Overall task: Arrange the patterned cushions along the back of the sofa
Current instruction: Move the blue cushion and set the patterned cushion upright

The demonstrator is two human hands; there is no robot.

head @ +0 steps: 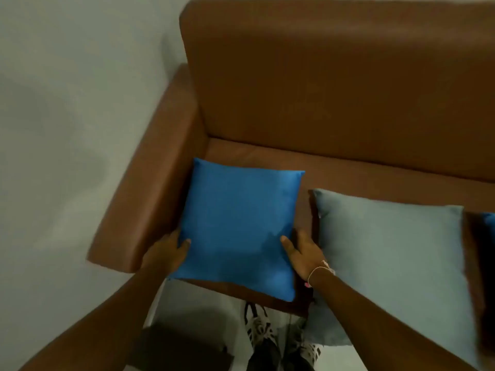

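A bright blue cushion (238, 226) lies flat on the seat of the brown sofa (334, 84), close to the left armrest. My left hand (168, 253) grips its lower left edge, thumb on top. My right hand (305, 253) grips its lower right edge, thumb on top as well. A larger grey-blue cushion (393, 261) lies flat on the seat just to the right, hanging over the front edge. Another blue cushion (488, 223) shows only as a sliver at the right border. The sofa's backrest has no cushion against it.
The left armrest (150, 199) runs beside the blue cushion. A pale wall (80, 103) is to the left. A white floor (192, 303) and my patterned shoes (259, 328) show below the seat's front edge.
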